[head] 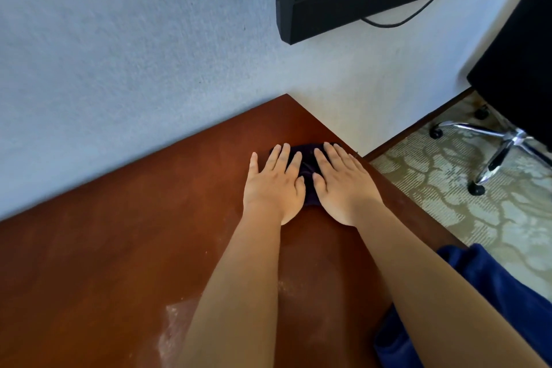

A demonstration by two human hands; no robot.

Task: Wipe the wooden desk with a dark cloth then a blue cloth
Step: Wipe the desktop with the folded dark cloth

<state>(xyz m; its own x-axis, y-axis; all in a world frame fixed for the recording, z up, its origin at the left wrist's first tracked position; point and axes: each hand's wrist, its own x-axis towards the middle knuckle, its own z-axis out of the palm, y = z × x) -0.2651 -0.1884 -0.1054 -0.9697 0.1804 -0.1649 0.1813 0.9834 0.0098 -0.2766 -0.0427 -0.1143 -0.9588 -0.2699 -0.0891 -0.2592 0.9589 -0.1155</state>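
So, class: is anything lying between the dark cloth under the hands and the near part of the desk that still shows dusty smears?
Nothing visible does. The dark cloth sits under the left hand and right hand near the far corner of the wooden desk. Bare wood runs back to the smears; the blue cloth lies off to the right.

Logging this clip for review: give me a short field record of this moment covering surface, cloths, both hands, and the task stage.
surface: wooden desk, pale dusty smears near its front edge
dark cloth: flat on the desk near the far right corner, mostly covered by the hands
left hand: fingers straight, pressing the dark cloth
right hand: fingers straight, pressing the dark cloth
blue cloth: at the desk's right edge, under the right forearm, not held
stage: dark-cloth wiping; blue cloth not yet in use
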